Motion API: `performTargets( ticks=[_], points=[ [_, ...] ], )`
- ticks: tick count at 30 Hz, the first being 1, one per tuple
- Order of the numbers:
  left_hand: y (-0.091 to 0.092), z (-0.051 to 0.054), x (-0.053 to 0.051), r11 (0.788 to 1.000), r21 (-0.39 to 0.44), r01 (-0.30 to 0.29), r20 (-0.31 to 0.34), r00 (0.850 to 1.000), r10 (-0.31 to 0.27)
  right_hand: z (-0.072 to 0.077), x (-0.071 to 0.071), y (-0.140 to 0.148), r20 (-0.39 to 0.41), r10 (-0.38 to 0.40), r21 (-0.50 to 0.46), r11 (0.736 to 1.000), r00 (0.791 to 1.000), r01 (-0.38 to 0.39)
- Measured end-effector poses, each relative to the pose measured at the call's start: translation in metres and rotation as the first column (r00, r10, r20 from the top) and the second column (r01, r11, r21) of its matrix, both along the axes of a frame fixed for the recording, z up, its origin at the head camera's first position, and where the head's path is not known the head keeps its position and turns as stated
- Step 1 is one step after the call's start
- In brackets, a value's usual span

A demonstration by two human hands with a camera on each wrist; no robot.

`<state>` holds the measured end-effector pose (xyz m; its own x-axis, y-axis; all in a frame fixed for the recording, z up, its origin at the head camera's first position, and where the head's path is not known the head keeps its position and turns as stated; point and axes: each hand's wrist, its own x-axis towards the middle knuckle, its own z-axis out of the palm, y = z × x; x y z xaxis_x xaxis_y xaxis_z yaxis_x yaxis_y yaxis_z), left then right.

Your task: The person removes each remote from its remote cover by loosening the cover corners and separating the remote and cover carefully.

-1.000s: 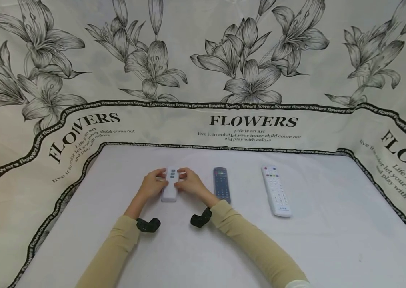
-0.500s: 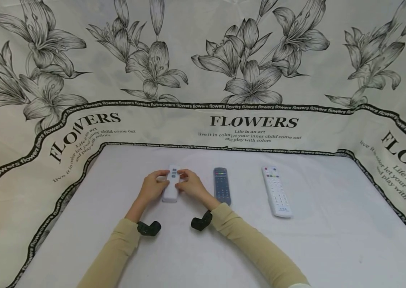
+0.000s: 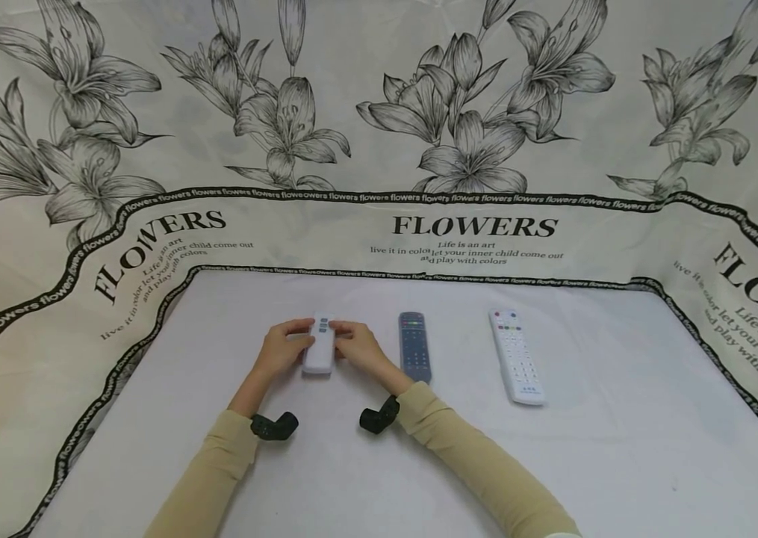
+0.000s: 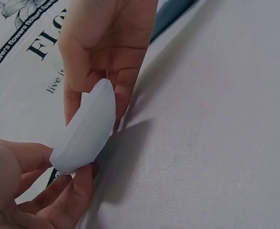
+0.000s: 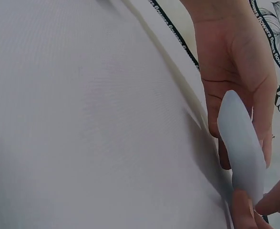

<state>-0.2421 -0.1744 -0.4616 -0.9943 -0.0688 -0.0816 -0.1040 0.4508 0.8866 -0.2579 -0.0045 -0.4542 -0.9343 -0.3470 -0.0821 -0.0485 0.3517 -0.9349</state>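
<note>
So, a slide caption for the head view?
Left hand and right hand hold a small white remote; dark remote and longer white remote nearby.

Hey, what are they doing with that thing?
A person is holding a small white remote by its long sides, the left hand on one side and the right hand on the other. Two more remotes, a dark one and a longer white one, lie to the right on the white table, not held.

Right hand (image 3: 358, 347) slightly farther right, thumb (image 3: 343, 345) now at edge of held remote (image 3: 318, 356).
</note>
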Motion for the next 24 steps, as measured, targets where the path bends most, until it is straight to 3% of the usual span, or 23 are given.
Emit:
performTargets(
  ticks=[7, 11, 14, 18, 21, 24],
  points=[
    [0.001, -0.001, -0.001, 0.991, 0.127, -0.031, 0.073, 0.997, 0.022, -0.001, -0.001, 0.008, -0.096, 0.067, 0.068, 0.996, 0.993, -0.060],
    [0.001, 0.002, 0.000, 0.983, 0.174, -0.054, 0.088, 0.995, 0.039, -0.001, -0.001, 0.009, -0.132, 0.071, 0.095, 0.994, 0.989, -0.058],
    [0.000, 0.005, 0.001, 0.964, 0.257, -0.070, 0.094, 0.994, 0.047, 0.001, 0.001, 0.008, -0.171, 0.059, 0.108, 0.993, 0.984, -0.041],
    [-0.003, 0.006, 0.003, 0.917, 0.389, -0.085, 0.108, 0.993, 0.047, 0.003, 0.004, 0.008, -0.198, 0.044, 0.091, 0.995, 0.979, -0.026],
    [-0.005, 0.008, 0.004, 0.902, 0.425, -0.075, 0.105, 0.994, 0.033, 0.005, 0.006, 0.008, -0.209, 0.038, 0.083, 0.996, 0.977, -0.021],
    [-0.006, 0.010, 0.006, 0.903, 0.425, -0.057, 0.090, 0.996, 0.021, 0.005, 0.007, 0.008, -0.238, 0.043, 0.090, 0.996, 0.970, -0.022]
  ],
)
